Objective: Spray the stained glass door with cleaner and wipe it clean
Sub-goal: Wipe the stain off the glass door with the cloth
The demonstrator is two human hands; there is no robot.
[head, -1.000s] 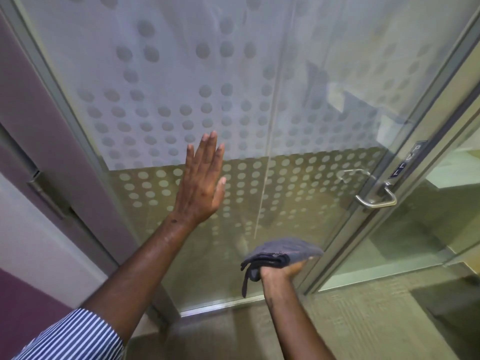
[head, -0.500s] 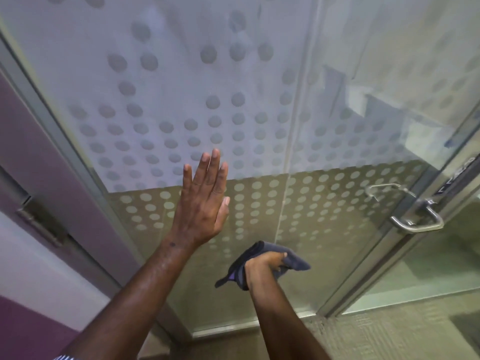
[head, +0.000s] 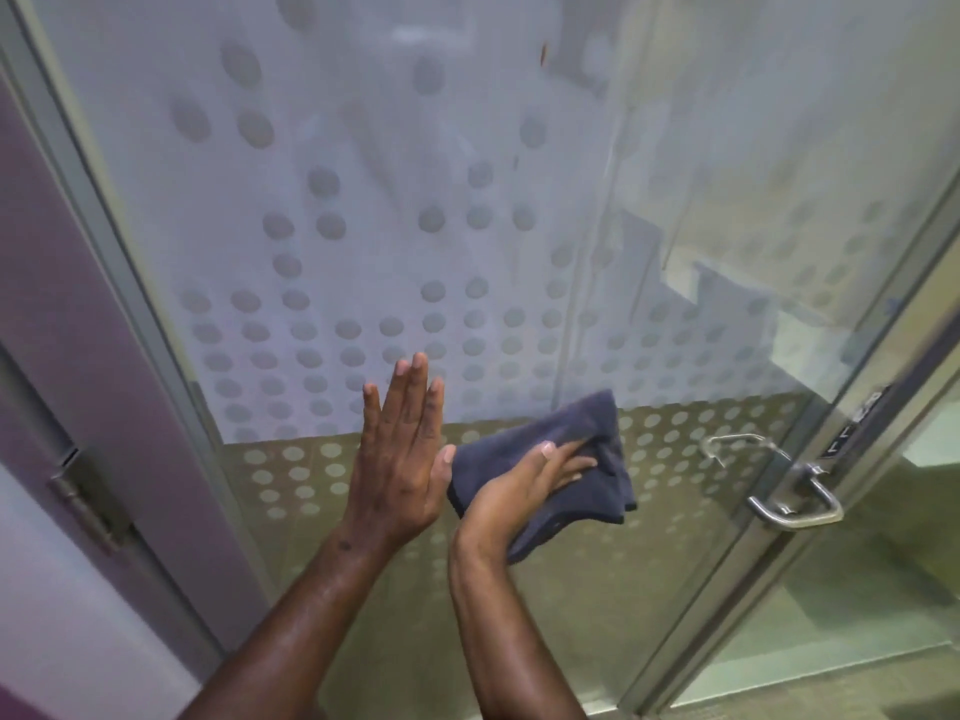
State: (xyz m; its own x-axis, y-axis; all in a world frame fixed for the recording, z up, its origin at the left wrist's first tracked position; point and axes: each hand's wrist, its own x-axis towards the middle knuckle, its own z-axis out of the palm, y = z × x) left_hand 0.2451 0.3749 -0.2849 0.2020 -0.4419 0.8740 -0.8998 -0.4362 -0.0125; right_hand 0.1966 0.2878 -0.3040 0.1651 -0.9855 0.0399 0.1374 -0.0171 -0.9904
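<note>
Left hand (head: 397,459) is lying flat and released on the door (head: 467,252), while the right hand (head: 524,485) is pressing a cloth (head: 597,433) onto the glass just beside it, fingers straight.

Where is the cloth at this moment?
In the head view, the cloth lies against the glass door under the right hand, between the left hand and the handle.

I've got my left hand (head: 400,459) flat on the dotted glass door (head: 363,210), my right hand (head: 524,485) pressing a dark grey cloth (head: 582,433) just beside it, the metal handle (head: 795,506) off near the door's right edge.
</note>
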